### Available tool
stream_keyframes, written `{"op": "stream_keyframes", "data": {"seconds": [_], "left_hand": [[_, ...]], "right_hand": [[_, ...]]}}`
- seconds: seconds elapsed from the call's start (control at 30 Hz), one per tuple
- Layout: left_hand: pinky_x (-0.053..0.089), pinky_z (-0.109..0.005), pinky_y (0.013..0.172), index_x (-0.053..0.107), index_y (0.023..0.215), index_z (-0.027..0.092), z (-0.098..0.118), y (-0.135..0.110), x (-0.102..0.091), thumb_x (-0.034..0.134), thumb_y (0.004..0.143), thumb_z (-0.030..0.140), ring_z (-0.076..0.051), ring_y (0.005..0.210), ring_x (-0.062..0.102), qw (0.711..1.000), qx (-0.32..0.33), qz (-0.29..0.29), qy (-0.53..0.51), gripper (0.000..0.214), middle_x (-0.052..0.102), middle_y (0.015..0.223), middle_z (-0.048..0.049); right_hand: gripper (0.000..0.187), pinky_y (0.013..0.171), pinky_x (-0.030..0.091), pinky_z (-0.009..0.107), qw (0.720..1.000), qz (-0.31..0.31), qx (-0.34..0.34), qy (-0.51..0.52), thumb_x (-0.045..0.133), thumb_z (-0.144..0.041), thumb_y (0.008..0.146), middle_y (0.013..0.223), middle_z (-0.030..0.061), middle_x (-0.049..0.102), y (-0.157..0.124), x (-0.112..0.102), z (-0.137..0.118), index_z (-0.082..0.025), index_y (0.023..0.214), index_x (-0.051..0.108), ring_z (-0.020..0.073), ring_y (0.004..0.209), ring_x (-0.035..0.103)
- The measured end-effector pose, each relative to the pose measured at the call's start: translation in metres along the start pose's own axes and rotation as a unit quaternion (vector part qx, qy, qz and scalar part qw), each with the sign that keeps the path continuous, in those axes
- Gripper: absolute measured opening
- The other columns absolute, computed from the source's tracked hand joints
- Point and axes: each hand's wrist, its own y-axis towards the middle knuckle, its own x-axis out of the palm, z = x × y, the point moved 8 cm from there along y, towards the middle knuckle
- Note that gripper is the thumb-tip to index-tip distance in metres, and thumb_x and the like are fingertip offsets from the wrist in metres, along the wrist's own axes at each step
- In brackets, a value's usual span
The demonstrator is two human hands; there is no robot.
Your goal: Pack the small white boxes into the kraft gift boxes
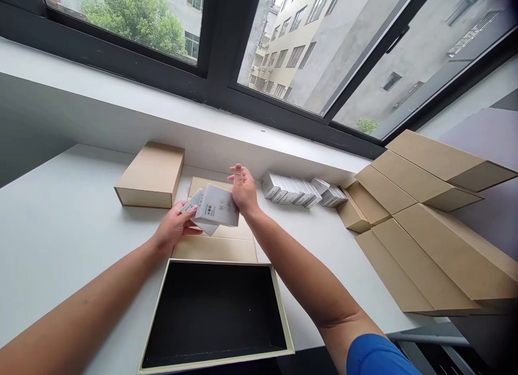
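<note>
My left hand [176, 226] is closed on two small pale grey boxes. The front box [216, 205] has dark printed characters and overlaps the box behind it [208, 228], which is turned at an angle. At the front box's right end is my right hand [244, 190], its palm side against or very close to it and its fingers stretched out. Below the hands, a large box [220, 310] with a black inside and cream rim lies open. Its tan lid flap [214, 250] spreads out behind it, partly hidden by my hands and the small boxes.
A closed tan box [150, 172] stands at the back left. Along the sill, a row of small white boxes [289, 189] and a smaller group [329, 191] sit to the right. Stacked tan boxes [437, 245] fill the table's right side. Windows [295, 46] rise behind.
</note>
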Motion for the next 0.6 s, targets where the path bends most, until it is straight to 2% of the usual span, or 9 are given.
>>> {"op": "stream_keyframes", "data": {"seconds": [0.13,0.23,0.3,0.4,0.47,0.53,0.6], "left_hand": [[0.063,-0.039,0.081,0.055,0.135,0.022,0.001,-0.006,0.018,0.078,0.073,0.043,-0.027,0.1,0.074,0.996,-0.021,-0.076,-0.039,0.07,0.074,0.118,-0.0115],[0.06,-0.046,0.093,0.053,0.138,0.024,0.004,-0.011,0.028,0.077,0.066,0.037,-0.031,0.107,0.073,0.991,-0.02,-0.113,-0.062,0.077,0.07,0.127,-0.0123],[0.058,-0.048,0.095,0.058,0.13,0.021,0.003,-0.014,0.031,0.081,0.063,0.038,-0.033,0.109,0.072,0.991,-0.019,-0.117,-0.061,0.073,0.07,0.126,-0.014],[0.059,-0.047,0.091,0.062,0.116,0.017,0.0,-0.015,0.029,0.092,0.059,0.038,-0.031,0.103,0.072,0.995,-0.013,-0.086,-0.044,0.068,0.073,0.109,-0.0127],[0.058,-0.046,0.091,0.061,0.112,0.016,-0.001,-0.014,0.027,0.096,0.056,0.039,-0.029,0.098,0.072,0.997,-0.005,-0.061,-0.042,0.07,0.073,0.101,-0.0102],[0.057,-0.045,0.093,0.061,0.11,0.016,0.0,-0.014,0.024,0.097,0.052,0.043,-0.027,0.097,0.071,0.998,0.008,-0.041,-0.049,0.073,0.073,0.099,-0.0091],[0.056,-0.042,0.094,0.061,0.108,0.016,0.002,-0.013,0.021,0.1,0.043,0.042,-0.027,0.098,0.07,0.998,0.024,-0.02,-0.053,0.08,0.073,0.099,-0.0079]], "right_hand": [[0.056,0.072,0.049,0.029,0.999,0.021,-0.032,-0.035,0.034,-0.074,0.099,0.096,0.005,0.065,-0.002,0.012,-0.003,-0.023,0.108,0.055,0.0178,0.08,0.063],[0.052,0.073,0.049,0.031,0.997,0.03,-0.005,-0.077,0.031,-0.068,0.103,0.097,0.0061,0.065,0.002,0.01,0.0,-0.022,0.112,0.054,0.0197,0.083,0.063],[0.05,0.078,0.05,0.032,0.994,0.03,0.008,-0.103,0.031,-0.065,0.104,0.103,0.0083,0.067,0.0,0.009,0.0,-0.021,0.114,0.055,0.0222,0.094,0.065],[0.051,0.09,0.05,0.036,0.987,0.01,-0.021,-0.162,0.029,-0.06,0.106,0.122,0.0118,0.066,-0.016,0.014,-0.013,-0.02,0.123,0.056,0.0256,0.113,0.063],[0.053,0.102,0.046,0.042,0.967,-0.042,-0.097,-0.232,0.032,-0.059,0.106,0.138,0.0133,0.061,-0.033,0.026,-0.032,-0.02,0.135,0.053,0.0286,0.126,0.058],[0.062,0.112,0.039,0.048,0.926,-0.148,-0.187,-0.292,0.044,-0.061,0.101,0.148,0.0145,0.056,-0.053,0.045,-0.05,-0.018,0.146,0.047,0.0323,0.135,0.051],[0.08,0.116,0.035,0.052,0.877,-0.261,-0.231,-0.33,0.06,-0.063,0.092,0.153,0.0162,0.051,-0.069,0.057,-0.059,-0.016,0.153,0.04,0.0359,0.139,0.047]]}}
